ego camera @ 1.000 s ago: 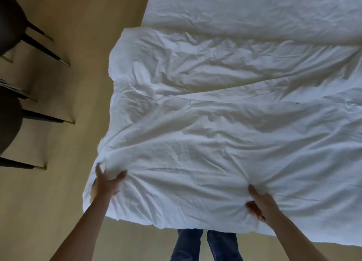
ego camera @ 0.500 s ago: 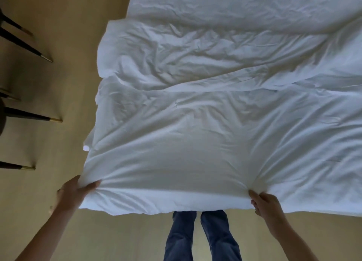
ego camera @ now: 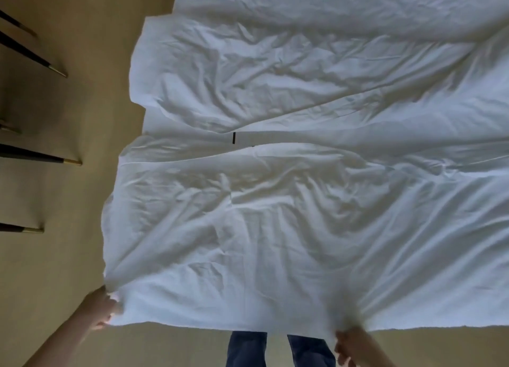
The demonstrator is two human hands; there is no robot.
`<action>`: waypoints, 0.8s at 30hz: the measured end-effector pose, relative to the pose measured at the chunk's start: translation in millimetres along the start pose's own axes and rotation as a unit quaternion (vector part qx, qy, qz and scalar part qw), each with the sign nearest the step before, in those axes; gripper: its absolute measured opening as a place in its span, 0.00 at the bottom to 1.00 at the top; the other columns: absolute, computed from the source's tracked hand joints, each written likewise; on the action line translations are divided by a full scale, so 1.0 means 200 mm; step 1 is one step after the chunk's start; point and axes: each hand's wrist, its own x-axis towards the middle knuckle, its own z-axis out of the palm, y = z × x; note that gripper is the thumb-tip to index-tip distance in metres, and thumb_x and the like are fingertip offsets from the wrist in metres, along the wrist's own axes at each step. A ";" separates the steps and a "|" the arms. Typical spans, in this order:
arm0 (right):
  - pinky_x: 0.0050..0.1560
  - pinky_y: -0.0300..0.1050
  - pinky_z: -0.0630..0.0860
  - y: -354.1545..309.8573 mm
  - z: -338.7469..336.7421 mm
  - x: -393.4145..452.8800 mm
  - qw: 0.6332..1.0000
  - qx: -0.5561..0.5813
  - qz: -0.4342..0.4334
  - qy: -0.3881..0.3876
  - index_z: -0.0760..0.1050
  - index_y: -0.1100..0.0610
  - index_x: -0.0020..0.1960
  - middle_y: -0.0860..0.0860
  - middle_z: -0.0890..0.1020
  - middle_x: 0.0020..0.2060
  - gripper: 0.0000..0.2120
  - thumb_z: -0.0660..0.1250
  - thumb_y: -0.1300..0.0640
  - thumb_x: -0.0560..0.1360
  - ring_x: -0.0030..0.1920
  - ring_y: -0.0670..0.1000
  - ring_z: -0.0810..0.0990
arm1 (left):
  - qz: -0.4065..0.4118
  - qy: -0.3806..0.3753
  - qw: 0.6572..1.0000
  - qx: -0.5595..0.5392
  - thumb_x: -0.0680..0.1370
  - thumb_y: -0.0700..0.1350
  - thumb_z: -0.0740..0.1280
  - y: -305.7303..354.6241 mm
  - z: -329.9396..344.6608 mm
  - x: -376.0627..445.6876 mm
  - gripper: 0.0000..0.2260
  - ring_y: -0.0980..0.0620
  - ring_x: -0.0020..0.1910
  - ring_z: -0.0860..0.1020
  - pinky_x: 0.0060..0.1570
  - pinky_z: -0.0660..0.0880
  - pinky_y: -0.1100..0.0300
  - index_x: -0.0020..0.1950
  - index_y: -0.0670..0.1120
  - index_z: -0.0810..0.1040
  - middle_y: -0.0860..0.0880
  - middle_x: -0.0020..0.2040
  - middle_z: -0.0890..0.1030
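Seen from above, looking down. Nearest the viewer, a person's two legs in dark blue denim jeans (ego camera: 248, 350) stand on a smooth tan floor (ego camera: 68, 256).

Just above the legs, both bare hands hold the near edge of a large white, crumpled fabric duvet (ego camera: 275, 242). The left hand (ego camera: 100, 309) has its fingers curled round the duvet's near left corner and grips a bunch of cloth. The right hand (ego camera: 355, 344) is blurred. Its fingers are bent at the near edge, further right, and creases fan out from it, so it appears to be clutching the cloth there. The edge runs roughly straight between the two hands, over the legs.

Beyond the hands, the duvet spreads away across a bed, heavily wrinkled, with its left side overhanging the floor. Midway up, a fold crosses it from left to right. A small black vertical mark (ego camera: 234, 138) sits in the flat strip at that fold. Past it lies another rumpled layer of the duvet, and at the far top a smoother white bed sheet (ego camera: 330, 3).

To the far left, well apart from the bed, thin dark chair legs with gold tips (ego camera: 63, 161) rest on the floor.
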 end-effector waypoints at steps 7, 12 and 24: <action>0.48 0.47 0.77 -0.71 -0.66 -0.03 0.910 -0.174 -0.252 0.280 0.78 0.55 0.46 0.55 0.84 0.46 0.10 0.70 0.48 0.75 0.49 0.55 0.83 | 0.237 0.048 0.962 -0.126 0.71 0.42 0.77 0.90 -0.35 -0.05 0.43 0.51 0.64 0.67 0.62 0.65 0.51 0.78 0.52 0.54 0.52 0.66 0.66; 0.67 0.59 0.63 -0.97 -0.96 0.05 0.804 -0.355 -0.261 0.399 0.57 0.45 0.75 0.50 0.64 0.74 0.44 0.74 0.37 0.66 0.72 0.56 0.64 | 0.251 0.108 0.949 -0.160 0.71 0.50 0.77 1.19 -0.31 -0.01 0.40 0.43 0.64 0.73 0.60 0.71 0.51 0.76 0.46 0.58 0.44 0.69 0.71; 0.60 0.56 0.67 -0.77 -1.02 0.13 0.826 -0.415 -0.155 0.348 0.63 0.46 0.68 0.49 0.77 0.63 0.24 0.64 0.44 0.74 0.63 0.54 0.77 | 0.283 0.230 0.931 0.024 0.72 0.56 0.72 1.20 -0.24 -0.02 0.35 0.30 0.63 0.69 0.61 0.67 0.39 0.71 0.45 0.59 0.32 0.66 0.69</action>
